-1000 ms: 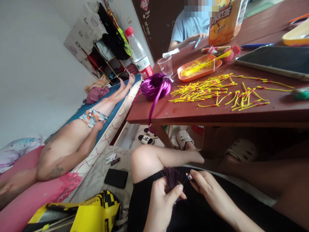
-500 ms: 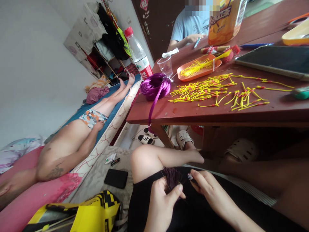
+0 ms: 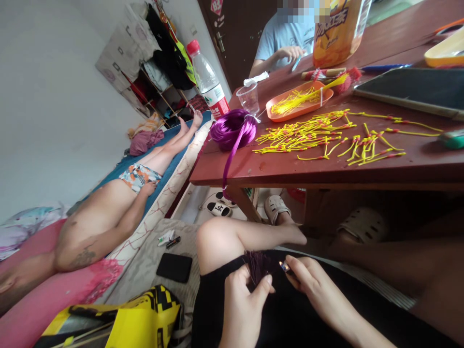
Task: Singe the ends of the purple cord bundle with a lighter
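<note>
Over my lap, my left hand [image 3: 243,300] pinches a bundle of dark purple threads [image 3: 256,266], whose loose ends fan out above the thumb. Just to its right, my right hand [image 3: 310,276] is closed around a small lighter [image 3: 286,266]. A small flame shows at the lighter's tip, close to the threads but apart from the bulk of them; whether it touches a fine strand I cannot tell. My right fingers cover most of the lighter's body.
On the red-brown table [image 3: 275,173] lie a purple cord coil [image 3: 232,133], several knotted yellow cords [image 3: 308,137], an orange dish [image 3: 297,114], a bottle [image 3: 208,79] and a tablet [image 3: 413,92]. Someone sits across; another person lies on the bed. A black phone [image 3: 174,267] rests at left.
A flame now shows clearly at the lighter's tip, and the lighter has shifted slightly left. The left hand has turned a little with the threads. Across the table, the person's hand has risen.
</note>
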Available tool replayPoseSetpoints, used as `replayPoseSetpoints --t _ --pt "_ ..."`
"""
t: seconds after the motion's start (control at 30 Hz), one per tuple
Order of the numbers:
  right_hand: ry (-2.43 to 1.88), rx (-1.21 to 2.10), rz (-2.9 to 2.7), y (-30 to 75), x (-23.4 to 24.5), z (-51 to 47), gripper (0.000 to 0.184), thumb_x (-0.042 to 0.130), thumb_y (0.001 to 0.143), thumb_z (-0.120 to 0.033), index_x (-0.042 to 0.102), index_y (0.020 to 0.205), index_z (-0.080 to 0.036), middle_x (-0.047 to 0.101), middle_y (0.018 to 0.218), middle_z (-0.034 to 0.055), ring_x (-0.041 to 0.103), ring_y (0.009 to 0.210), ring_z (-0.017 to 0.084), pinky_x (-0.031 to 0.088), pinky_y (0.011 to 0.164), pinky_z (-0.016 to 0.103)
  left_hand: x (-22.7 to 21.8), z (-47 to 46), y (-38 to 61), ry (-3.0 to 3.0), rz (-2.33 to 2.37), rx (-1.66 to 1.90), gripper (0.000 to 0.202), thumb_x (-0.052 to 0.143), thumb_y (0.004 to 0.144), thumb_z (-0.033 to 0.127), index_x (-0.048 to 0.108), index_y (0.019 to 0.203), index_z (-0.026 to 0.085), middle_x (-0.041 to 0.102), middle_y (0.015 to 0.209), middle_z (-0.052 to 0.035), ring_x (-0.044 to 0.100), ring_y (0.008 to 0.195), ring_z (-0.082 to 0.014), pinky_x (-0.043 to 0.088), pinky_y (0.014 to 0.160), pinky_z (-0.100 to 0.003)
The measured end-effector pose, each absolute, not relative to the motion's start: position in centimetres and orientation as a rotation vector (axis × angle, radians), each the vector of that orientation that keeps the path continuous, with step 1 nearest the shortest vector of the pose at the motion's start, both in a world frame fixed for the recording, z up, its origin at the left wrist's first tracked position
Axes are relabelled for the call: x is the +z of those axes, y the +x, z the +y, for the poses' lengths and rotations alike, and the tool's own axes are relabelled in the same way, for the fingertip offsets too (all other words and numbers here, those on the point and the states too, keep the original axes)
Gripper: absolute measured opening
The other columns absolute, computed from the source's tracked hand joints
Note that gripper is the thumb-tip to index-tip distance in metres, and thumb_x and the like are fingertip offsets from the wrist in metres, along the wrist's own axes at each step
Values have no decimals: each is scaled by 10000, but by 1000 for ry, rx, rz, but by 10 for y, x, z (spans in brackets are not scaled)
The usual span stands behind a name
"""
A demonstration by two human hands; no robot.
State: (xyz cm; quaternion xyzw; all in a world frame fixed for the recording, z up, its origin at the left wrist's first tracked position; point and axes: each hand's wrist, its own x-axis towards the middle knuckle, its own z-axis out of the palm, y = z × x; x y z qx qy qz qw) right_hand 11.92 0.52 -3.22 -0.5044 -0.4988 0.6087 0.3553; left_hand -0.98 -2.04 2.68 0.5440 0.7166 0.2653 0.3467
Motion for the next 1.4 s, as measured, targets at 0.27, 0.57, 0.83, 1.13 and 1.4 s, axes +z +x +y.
replayPoseSetpoints --t 0.27,0.57,0.83,1.13,1.4 --pt "-1339 1540 -1269 117 -32 3 403 376 770 -450 327 452 -207 324 450 -42 311 445 115 276 434 227 26 -19 -10 1422 1846 681 143 533 733 230 636 691 141 678 618 -55 601 592 -192 444 578 -243" --pt "-1287 1628 -1249 122 -36 9 410 292 803 -489 278 501 -211 258 486 -55 252 462 107 241 447 235 26 -21 -11 1310 1785 730 118 559 699 196 606 610 134 644 536 -42 566 531 -171 421 548 -240" --pt "-1257 1641 -1297 123 -34 9 421 254 818 -487 237 499 -214 220 483 -64 219 459 101 222 446 240 32 -20 -8 1058 1630 765 113 593 674 202 592 596 120 582 465 -6 455 448 -103 350 459 -196" --pt "-1234 1646 -1341 121 -28 10 430 264 815 -471 256 472 -212 244 453 -62 231 449 102 235 443 237 28 -20 -9 992 1582 755 97 606 679 204 604 666 108 592 465 -6 459 447 -97 339 458 -192" --pt "-1236 1664 -1328 121 -27 8 421 289 812 -469 273 480 -211 254 459 -60 234 457 106 247 439 227 32 -21 -7 967 1556 771 103 627 653 215 615 640 113 592 444 -1 465 432 -101 341 461 -196"
